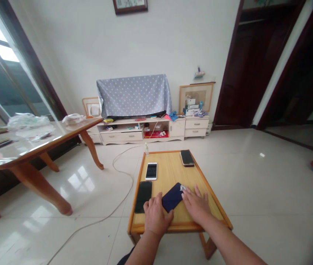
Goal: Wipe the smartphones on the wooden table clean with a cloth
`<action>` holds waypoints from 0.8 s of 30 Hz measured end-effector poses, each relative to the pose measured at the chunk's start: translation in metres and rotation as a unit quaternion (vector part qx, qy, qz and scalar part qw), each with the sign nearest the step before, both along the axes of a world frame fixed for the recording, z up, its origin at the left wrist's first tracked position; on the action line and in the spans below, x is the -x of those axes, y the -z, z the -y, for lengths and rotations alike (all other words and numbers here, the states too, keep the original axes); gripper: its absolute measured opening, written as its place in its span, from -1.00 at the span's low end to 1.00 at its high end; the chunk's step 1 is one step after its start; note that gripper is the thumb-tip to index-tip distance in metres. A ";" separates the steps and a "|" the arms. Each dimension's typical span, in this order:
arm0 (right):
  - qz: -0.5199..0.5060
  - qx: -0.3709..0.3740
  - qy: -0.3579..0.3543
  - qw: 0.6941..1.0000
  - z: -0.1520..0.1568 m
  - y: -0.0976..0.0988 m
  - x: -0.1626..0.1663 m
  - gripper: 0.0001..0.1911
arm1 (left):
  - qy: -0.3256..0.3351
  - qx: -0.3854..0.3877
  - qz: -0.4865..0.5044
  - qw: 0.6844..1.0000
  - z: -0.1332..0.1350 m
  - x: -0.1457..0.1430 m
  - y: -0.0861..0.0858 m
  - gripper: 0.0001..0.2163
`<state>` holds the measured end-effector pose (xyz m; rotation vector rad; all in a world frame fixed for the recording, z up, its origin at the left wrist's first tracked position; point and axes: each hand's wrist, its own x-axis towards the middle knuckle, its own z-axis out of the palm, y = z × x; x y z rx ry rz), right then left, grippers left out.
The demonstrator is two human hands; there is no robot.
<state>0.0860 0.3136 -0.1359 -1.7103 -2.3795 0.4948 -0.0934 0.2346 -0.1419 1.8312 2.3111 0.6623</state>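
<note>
A dark blue phone [172, 197] lies at a slant near the front of the small wooden table [170, 169], its plain back apparently facing up. My left hand [156, 213] grips its near left end, thumb on one edge and fingers on the other. With its fingertips, my right hand [196, 204] presses a small crumpled white tissue [183, 188] against the phone's far right end. Left of the blue phone is a black phone [143, 197], close to my left fingers. A white phone [151, 171] with a dark screen lies farther back.
Another dark phone [187, 158], seemingly stacked on something, lies at the table's back right corner. A small clear bottle [146, 149] stands at the back left corner. A cable [112, 211] runs over the floor. A larger table [59, 129] with plastic bags stands left; a low cabinet [121, 136] lines the wall.
</note>
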 end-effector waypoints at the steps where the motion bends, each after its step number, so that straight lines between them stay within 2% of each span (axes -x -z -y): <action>1: -0.001 -0.001 -0.012 1.000 0.005 0.001 0.002 -0.40 | 0.000 0.000 -0.001 1.000 0.000 0.000 0.000 -0.31; 5: -0.043 0.002 -0.134 0.990 0.041 0.004 0.016 -0.42 | -0.005 0.020 -0.005 1.000 -0.001 0.000 -0.001 -0.35; 7: -0.051 0.004 -0.151 0.987 0.045 0.004 0.017 -0.42 | -0.008 0.030 -0.005 0.999 -0.001 0.000 -0.003 -0.35; 13: 0.000 -0.011 0.007 1.000 0.004 0.000 -0.003 -0.40 | 0.004 0.020 0.002 1.000 -0.001 -0.001 -0.005 -0.32; 15: 0.001 -0.017 -0.005 1.000 0.006 0.001 -0.002 -0.39 | 0.002 0.012 0.000 1.000 -0.002 -0.001 -0.004 -0.32; 19: -0.027 -0.023 -0.103 0.994 0.028 0.003 0.012 -0.40 | 0.000 0.004 -0.007 1.000 -0.003 0.000 0.000 -0.36; 21: -0.031 -0.023 -0.096 0.995 0.027 0.002 0.015 -0.40 | 0.002 0.003 -0.012 1.000 -0.004 0.000 0.000 -0.37; 24: -0.015 -0.016 -0.030 0.999 0.007 0.001 0.012 -0.41 | 0.003 0.012 -0.021 1.000 -0.005 -0.001 -0.001 -0.36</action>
